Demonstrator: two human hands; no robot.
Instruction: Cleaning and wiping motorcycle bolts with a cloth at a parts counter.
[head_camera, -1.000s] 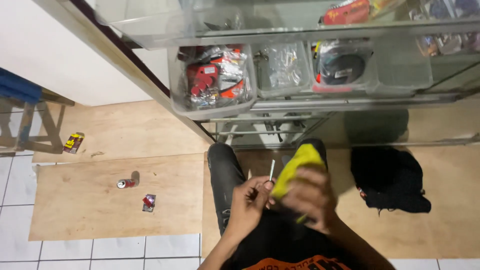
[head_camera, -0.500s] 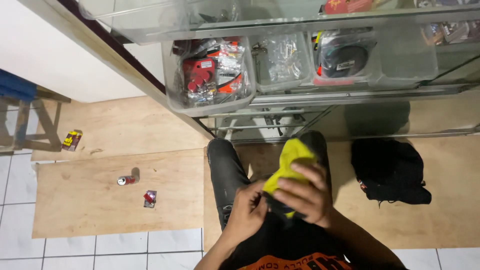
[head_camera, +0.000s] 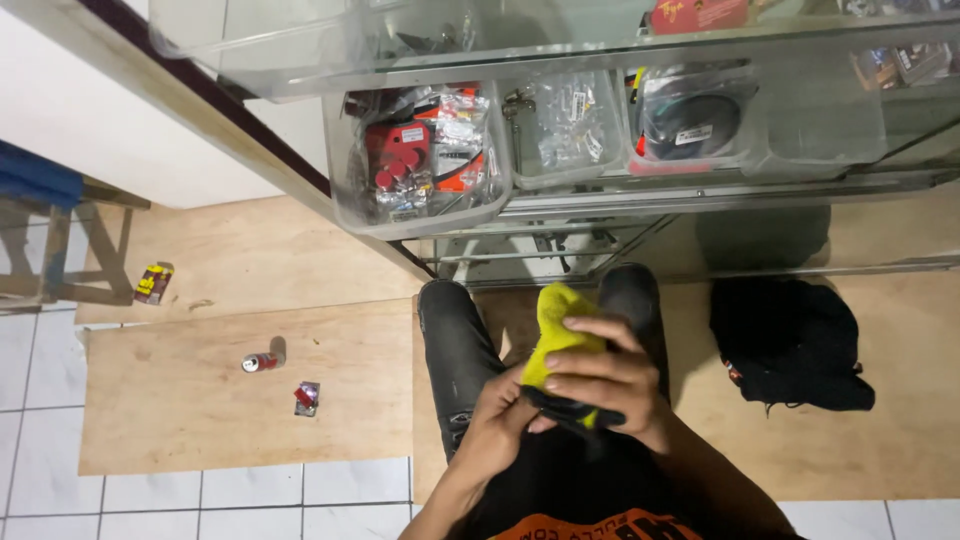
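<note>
Over the person's lap, the right hand (head_camera: 600, 375) is wrapped around a bright yellow cloth with a black edge (head_camera: 556, 318), fingers closed across its front. Beneath it the left hand (head_camera: 497, 425) pinches the cloth's dark lower edge, touching the right. Behind stands a clear plastic bin of packaged parts (head_camera: 345, 200).

We see a crumpled yellow cloth (head_camera: 556, 330) with a dark edge, bunched upright near centre above our lap.

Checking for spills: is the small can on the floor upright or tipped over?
Tipped: the can lies on its side on the plywood.
</note>
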